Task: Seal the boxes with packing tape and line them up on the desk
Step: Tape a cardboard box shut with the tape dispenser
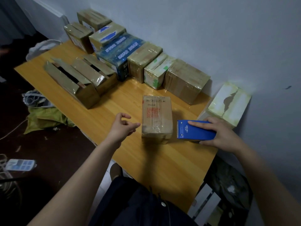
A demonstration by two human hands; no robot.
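Box sits upright near the front middle of the desk, between my two hands, clear tape glinting over its top and down the near face. I read it as sealed or nearly so.

My left hand hangs just left of it, empty, fingers loosely curled and half spread, not touching. Looks set to steady or lift the box.

My right hand is wrapped over the blue tape dispenser, which lies low on the desk just right of the box, toothed edge pointing at it. Can't tell if tape links them.

Further right, a pale box with a torn top sits at the desk corner, apart from the row.

Left side: two brown boxes with flaps ajar, so likely not yet sealed.

Back: a row of taped boxes lines the wall, a blue printed box among them; more stacked at the far end. Next slot probably right of the row.

Desk is glossy yellow wood. Room is dim; bags and cables on the floor, a power strip at left.
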